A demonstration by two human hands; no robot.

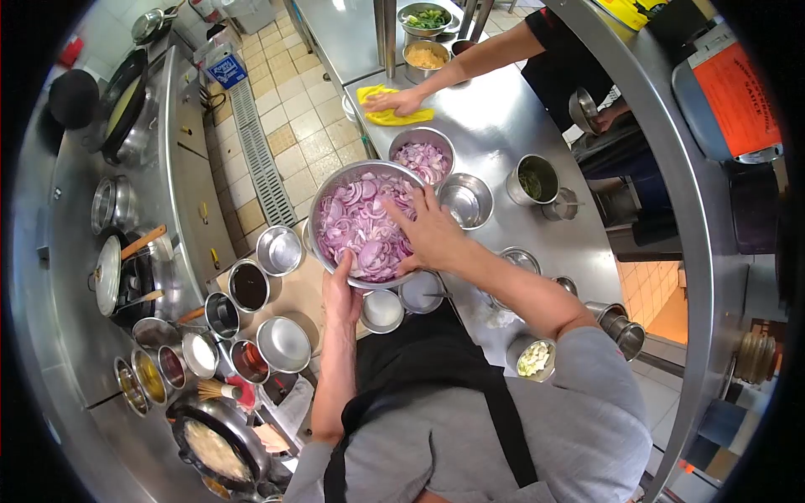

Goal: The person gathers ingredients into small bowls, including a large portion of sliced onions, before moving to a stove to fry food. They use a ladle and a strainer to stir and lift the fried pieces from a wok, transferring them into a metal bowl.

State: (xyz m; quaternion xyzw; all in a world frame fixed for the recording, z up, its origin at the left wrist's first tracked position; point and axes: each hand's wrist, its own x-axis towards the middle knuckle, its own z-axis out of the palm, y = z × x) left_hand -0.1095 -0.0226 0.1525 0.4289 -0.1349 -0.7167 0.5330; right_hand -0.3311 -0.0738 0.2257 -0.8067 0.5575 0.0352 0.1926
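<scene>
A large metal bowl (314, 220) full of sliced red onions (369, 226) is in front of me, tilted toward me. My left hand (340, 289) grips its near rim from the left and below, thumb on the rim. Over the right side of the onions lies my right hand (434, 233), fingers spread and touching the slices. Just beyond, a smaller metal pot (453, 149) holds more sliced red onion. To its right stands a shiny metal bowl (466, 201). A bowl of white contents (382, 310) sits below the large bowl.
Across the steel counter (495, 109), a co-worker's hand (401, 102) presses a yellow cloth (377, 117); their other hand holds a metal bowl (582, 111). A pot of green herbs (537, 186) stands to the right. Several sauce pots and a wok (180, 427) line the left.
</scene>
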